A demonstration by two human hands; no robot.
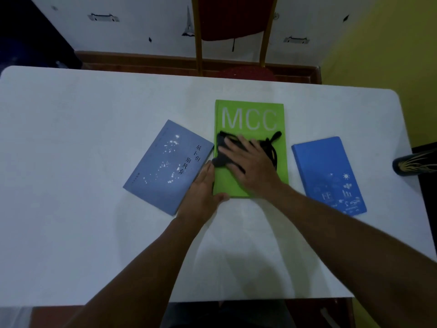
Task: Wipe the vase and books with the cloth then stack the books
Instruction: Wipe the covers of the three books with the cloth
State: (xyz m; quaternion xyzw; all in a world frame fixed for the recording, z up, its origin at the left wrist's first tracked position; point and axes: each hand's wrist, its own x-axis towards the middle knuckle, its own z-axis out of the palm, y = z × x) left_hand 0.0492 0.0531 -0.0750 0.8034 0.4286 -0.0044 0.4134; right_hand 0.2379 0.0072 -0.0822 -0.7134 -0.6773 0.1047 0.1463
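Three books lie on the white table (71, 138). A green book (250, 114) marked MCC is in the middle, a grey-blue book (163, 166) lies tilted to its left, and a bright blue book (328, 171) sits to its right. My right hand (250, 162) presses flat on a dark cloth (222, 150) on the green cover. Against the green book's left edge and near corner rests my left hand (203, 195), thumb on the cover. A dark vase (413, 163) with gold markings shows at the far right edge, partly cut off.
A chair (234, 31) with a red seat and yellow frame stands behind the table's far edge. The wall to the right is yellow.
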